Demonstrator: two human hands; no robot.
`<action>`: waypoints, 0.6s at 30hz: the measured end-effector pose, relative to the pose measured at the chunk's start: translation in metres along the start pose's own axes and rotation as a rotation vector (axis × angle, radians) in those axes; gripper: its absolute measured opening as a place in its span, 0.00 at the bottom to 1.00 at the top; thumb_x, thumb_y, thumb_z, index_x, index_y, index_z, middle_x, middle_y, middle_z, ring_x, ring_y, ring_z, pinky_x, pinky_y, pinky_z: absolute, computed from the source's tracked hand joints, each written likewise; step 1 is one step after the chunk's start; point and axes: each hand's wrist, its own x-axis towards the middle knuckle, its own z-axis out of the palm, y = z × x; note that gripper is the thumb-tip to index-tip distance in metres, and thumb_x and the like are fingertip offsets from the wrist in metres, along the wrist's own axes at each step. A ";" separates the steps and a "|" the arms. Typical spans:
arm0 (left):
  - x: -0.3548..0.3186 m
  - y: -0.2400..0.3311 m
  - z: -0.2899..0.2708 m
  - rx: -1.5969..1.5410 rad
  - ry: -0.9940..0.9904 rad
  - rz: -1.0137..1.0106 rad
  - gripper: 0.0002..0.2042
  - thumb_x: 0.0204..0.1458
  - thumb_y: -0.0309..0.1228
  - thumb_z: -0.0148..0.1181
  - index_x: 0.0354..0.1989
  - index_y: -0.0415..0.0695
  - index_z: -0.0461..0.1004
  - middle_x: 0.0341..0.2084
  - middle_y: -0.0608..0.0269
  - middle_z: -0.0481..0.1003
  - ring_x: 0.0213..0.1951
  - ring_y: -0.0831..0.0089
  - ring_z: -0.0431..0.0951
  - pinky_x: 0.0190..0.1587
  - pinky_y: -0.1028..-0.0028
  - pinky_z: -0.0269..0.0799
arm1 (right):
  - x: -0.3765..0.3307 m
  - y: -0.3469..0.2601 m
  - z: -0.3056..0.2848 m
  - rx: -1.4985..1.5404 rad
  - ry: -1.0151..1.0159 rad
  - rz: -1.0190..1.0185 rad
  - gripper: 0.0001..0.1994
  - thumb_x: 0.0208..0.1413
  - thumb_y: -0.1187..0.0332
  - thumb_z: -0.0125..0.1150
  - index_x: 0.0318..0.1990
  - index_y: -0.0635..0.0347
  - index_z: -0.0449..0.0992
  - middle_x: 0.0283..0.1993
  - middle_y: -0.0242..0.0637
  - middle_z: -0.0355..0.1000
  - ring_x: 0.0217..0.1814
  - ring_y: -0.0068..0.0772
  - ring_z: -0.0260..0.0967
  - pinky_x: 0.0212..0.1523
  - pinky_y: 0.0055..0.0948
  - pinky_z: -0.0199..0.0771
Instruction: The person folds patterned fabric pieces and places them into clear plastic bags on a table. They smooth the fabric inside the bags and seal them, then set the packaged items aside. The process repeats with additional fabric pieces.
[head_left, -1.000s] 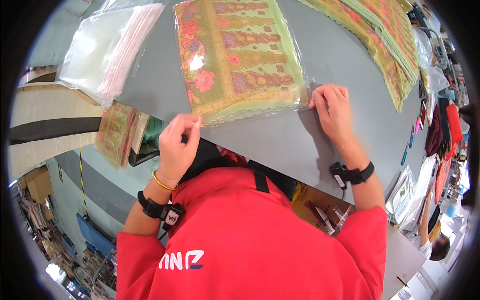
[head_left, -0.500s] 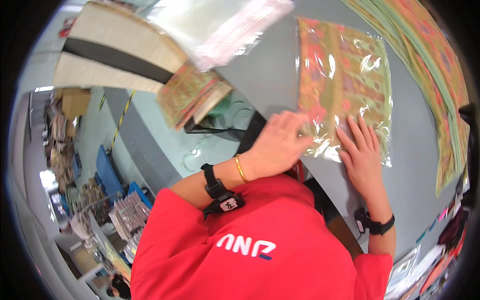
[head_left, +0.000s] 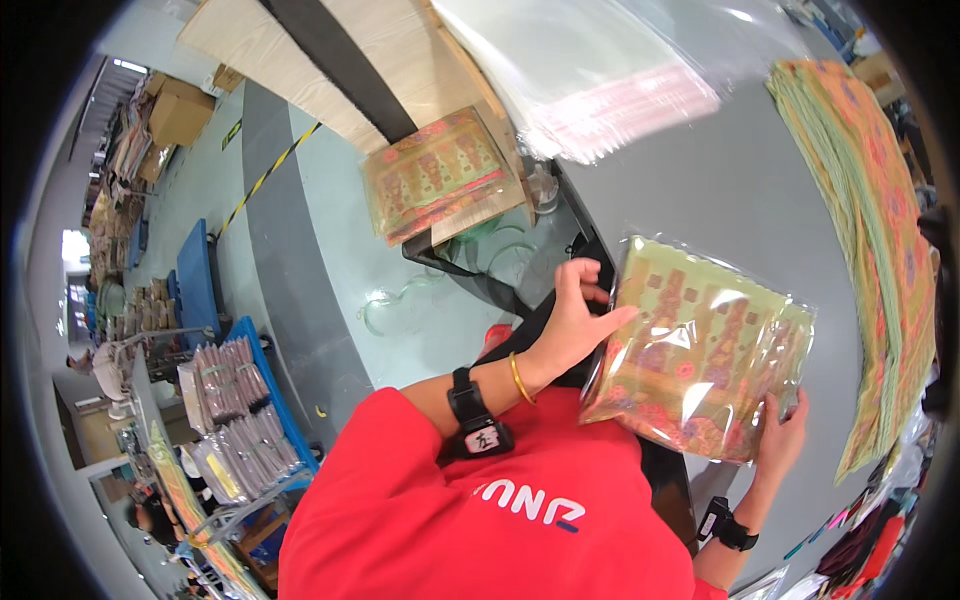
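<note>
A folded green, orange and pink patterned cloth in a clear plastic bag [head_left: 715, 355] sits at a slant at the near edge of the grey table. My right hand [head_left: 783, 437] pinches the bag's lower right edge, thumb on top and fingers around the side. At its left edge is my left hand [head_left: 570, 330], thumb resting on the plastic. The index finger is bent and stands apart from that thumb; the lower fingers are partly hidden.
Similar bagged cloths [head_left: 440, 170] lie stacked on a wooden surface at the left. Clear plastic bags with pink edges [head_left: 620, 110] lie at the table's far side. Long folded patterned cloths [head_left: 860, 270] line the right. A blue-edged cart [head_left: 270, 400] holds several bundles.
The bagged cloth has turned and come nearer to me. My right hand has gone from lying flat on it to gripping its edge. The view has shifted too.
</note>
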 end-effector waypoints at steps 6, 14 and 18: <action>-0.004 0.034 -0.157 -0.209 -0.061 0.055 0.23 0.65 0.21 0.61 0.67 0.42 0.65 0.56 0.63 0.76 0.52 0.76 0.79 0.53 0.73 0.77 | -0.028 -0.143 0.035 0.657 -0.134 -0.442 0.32 0.64 0.74 0.67 0.74 0.63 0.61 0.44 0.31 0.75 0.44 0.20 0.71 0.42 0.21 0.71; 0.000 0.066 -0.399 -0.138 0.579 0.277 0.28 0.68 0.19 0.53 0.76 0.45 0.56 0.61 0.55 0.76 0.56 0.73 0.78 0.55 0.71 0.78 | -0.058 -0.432 0.134 0.511 -0.463 -0.915 0.38 0.63 0.71 0.70 0.77 0.60 0.58 0.42 0.35 0.72 0.29 0.28 0.70 0.32 0.31 0.71; 0.085 0.019 -0.476 -0.113 0.595 0.181 0.28 0.68 0.21 0.55 0.75 0.44 0.57 0.56 0.57 0.78 0.52 0.73 0.79 0.51 0.72 0.78 | -0.037 -0.497 0.172 0.284 -0.204 -1.146 0.28 0.63 0.69 0.69 0.69 0.57 0.68 0.51 0.42 0.74 0.35 0.42 0.76 0.37 0.39 0.78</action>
